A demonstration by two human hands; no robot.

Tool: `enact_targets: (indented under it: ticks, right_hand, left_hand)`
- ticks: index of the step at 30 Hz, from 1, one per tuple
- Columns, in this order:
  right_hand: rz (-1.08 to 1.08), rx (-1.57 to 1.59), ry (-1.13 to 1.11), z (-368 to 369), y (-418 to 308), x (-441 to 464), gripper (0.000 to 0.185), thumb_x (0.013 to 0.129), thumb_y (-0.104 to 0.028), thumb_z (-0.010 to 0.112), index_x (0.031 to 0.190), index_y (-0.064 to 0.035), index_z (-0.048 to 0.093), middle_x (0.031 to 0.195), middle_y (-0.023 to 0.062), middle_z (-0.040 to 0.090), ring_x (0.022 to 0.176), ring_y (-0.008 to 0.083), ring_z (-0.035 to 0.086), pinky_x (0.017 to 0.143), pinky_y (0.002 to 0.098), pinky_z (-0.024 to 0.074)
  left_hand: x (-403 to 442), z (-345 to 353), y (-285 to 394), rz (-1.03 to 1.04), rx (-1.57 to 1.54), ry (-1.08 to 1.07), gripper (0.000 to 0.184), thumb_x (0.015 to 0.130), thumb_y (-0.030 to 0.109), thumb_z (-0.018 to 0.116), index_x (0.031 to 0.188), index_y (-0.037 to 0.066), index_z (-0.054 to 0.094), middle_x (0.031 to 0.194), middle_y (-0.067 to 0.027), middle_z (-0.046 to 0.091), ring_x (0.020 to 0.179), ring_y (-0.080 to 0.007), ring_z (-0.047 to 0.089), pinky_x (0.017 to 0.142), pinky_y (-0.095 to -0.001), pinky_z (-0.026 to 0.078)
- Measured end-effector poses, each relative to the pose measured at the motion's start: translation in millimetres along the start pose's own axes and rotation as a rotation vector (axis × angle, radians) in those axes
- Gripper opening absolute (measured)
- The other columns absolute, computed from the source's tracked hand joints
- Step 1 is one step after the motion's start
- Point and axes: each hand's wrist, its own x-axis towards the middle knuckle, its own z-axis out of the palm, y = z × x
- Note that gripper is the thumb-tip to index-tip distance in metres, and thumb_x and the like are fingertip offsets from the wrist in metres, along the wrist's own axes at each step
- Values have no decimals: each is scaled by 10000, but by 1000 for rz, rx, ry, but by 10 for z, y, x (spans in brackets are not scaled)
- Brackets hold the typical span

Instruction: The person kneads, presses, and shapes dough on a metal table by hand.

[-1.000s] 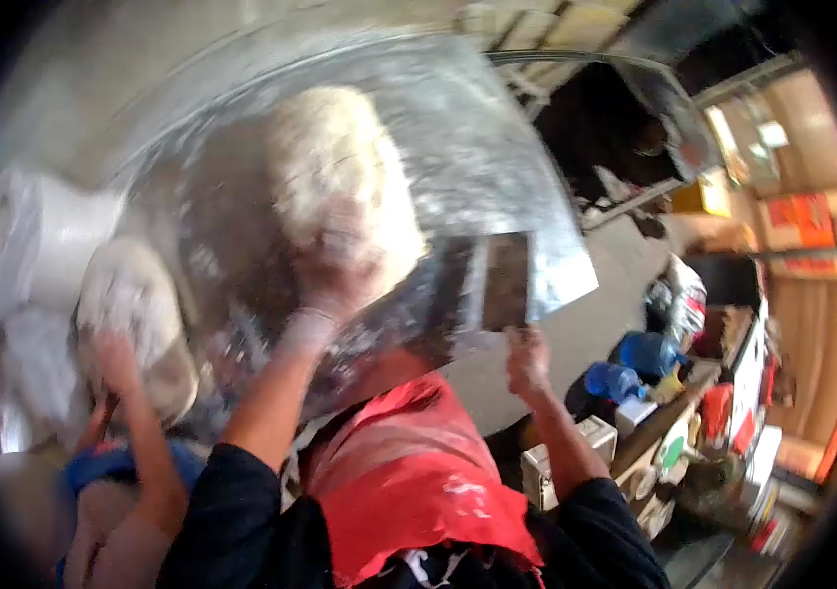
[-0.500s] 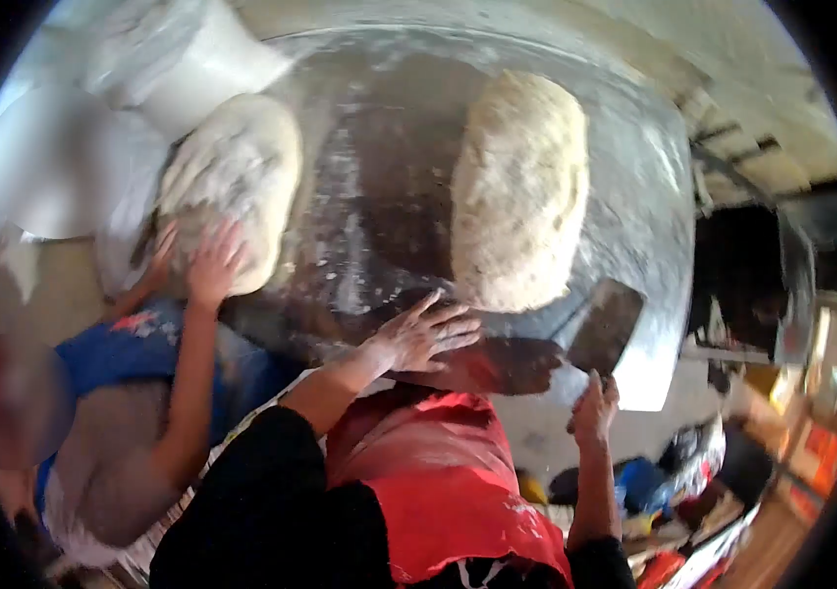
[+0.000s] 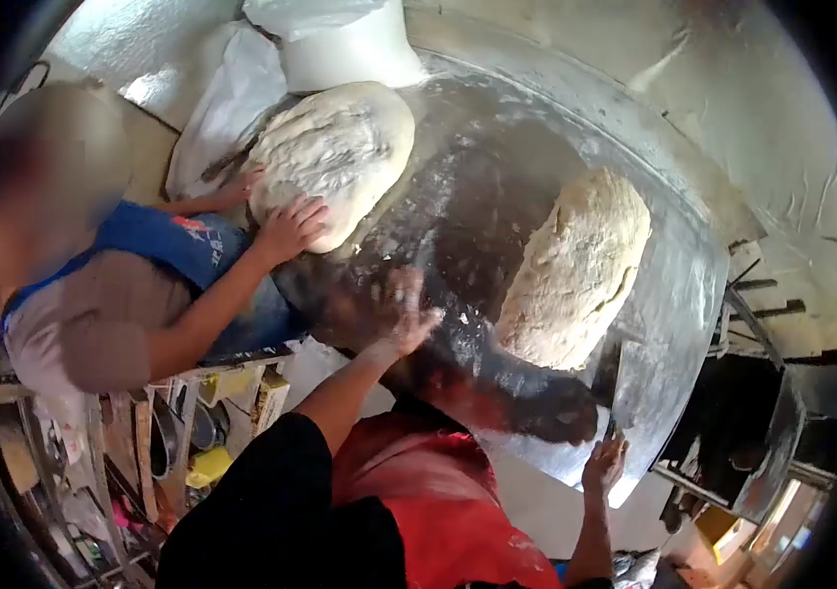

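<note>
My left hand (image 3: 406, 314) is stretched over the metal table, fingers spread and slightly blurred, with nothing held. Whether it touches the surface I cannot tell. My right hand (image 3: 604, 461) grips a flat, wide-bladed dough scraper (image 3: 609, 378) by its handle. The blade is seen nearly edge-on, close to the near end of a long slab of dough (image 3: 575, 270). Another large piece of dough (image 3: 335, 152) lies at the left of the table, with a co-worker's hand (image 3: 291, 228) pressed on its near side.
A co-worker in a blue apron (image 3: 227, 240) stands close on my left. White sacks (image 3: 350, 44) are behind the left dough. Floury smears mark the metal table (image 3: 669, 314). Below left is a rack (image 3: 178, 432) with tools and containers.
The view has swung left. My left hand has moved away from the long dough's near end, toward the left dough. The scraper has turned from flat-on to nearly edge-on.
</note>
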Motion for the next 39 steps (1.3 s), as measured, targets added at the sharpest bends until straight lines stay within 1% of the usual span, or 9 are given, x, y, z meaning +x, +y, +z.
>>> enact_targets:
  ticks: [5, 6, 10, 12, 21, 26, 30, 33, 39]
  right_hand:
    - [-29, 82, 10, 77, 172, -125, 400, 965, -232, 605, 1315, -41, 575, 1183, 199, 622, 1081, 420, 542, 935, 536, 438]
    - [-42, 94, 30, 56, 158, -90, 400, 965, -232, 605, 1315, -41, 575, 1183, 199, 622, 1081, 420, 542, 935, 536, 438]
    - [-88, 178, 21, 27, 162, -138, 377, 925, -194, 608, 1276, -59, 591, 1142, 193, 580, 1061, 400, 534, 923, 523, 439]
    - [-88, 200, 8, 14, 136, -151, 375, 913, -180, 610, 1271, -69, 594, 1138, 194, 571, 1058, 398, 529, 916, 519, 440]
    - [-81, 152, 58, 121, 234, -137, 374, 897, -186, 585, 1244, -57, 639, 1236, 168, 591, 1068, 421, 527, 947, 559, 415]
    - [77, 178, -38, 85, 237, -103, 433, 888, -276, 564, 1264, -73, 632, 1221, 151, 592, 1066, 415, 534, 918, 543, 443]
    - [-26, 147, -63, 103, 277, -88, 373, 874, -250, 564, 1191, -66, 631, 1201, 187, 586, 1081, 435, 525, 919, 546, 446]
    - [-105, 264, 53, 393, 522, -100, 349, 879, -255, 562, 1163, -62, 629, 1201, 182, 587, 1096, 430, 519, 943, 545, 438]
    - [99, 191, -65, 114, 256, -75, 348, 841, -119, 651, 1177, -53, 589, 1133, 203, 612, 1070, 432, 552, 924, 545, 458]
  left_hand:
    - [264, -335, 342, -66, -289, -287, 905, 962, 241, 668, 1648, 89, 97, 1695, -223, 114, 1557, -379, 179, 1249, -480, 190]
    - [257, -42, 8, -66, -278, 47, 906, 925, 313, 673, 1648, 182, 143, 1661, -201, 259, 1459, -441, 367, 1211, -480, 304]
    - [282, -254, -363, -291, -673, -83, 914, 935, 257, 651, 1648, 133, 93, 1656, -240, 246, 1506, -436, 279, 1232, -475, 265]
    - [211, -448, -347, -283, -188, -42, 932, 937, 261, 651, 1638, 68, 67, 1642, -256, 262, 1531, -409, 229, 1242, -464, 242]
    - [511, -133, -1056, -307, -509, -1, 878, 945, 278, 648, 1591, -41, 145, 1555, -359, 304, 1442, -459, 345, 1216, -496, 283]
    - [1269, -960, -1094, -412, -101, 73, 800, 935, 137, 579, 1630, 99, 185, 1220, -183, 588, 1041, -294, 585, 1063, -481, 401]
    - [1789, -925, -1354, -469, -330, 7, 809, 954, 373, 628, 1565, -14, 264, 1473, -345, 473, 1359, -502, 473, 1146, -512, 381]
    - [1513, -881, -393, -434, -461, 6, 789, 978, 404, 613, 1563, -11, 284, 1512, -314, 454, 1397, -460, 454, 1159, -495, 373]
    - [1097, -759, 1964, 377, -692, -415, 540, 977, 122, 511, 1500, 5, 442, 1413, -214, 586, 1380, -319, 506, 1133, -412, 422]
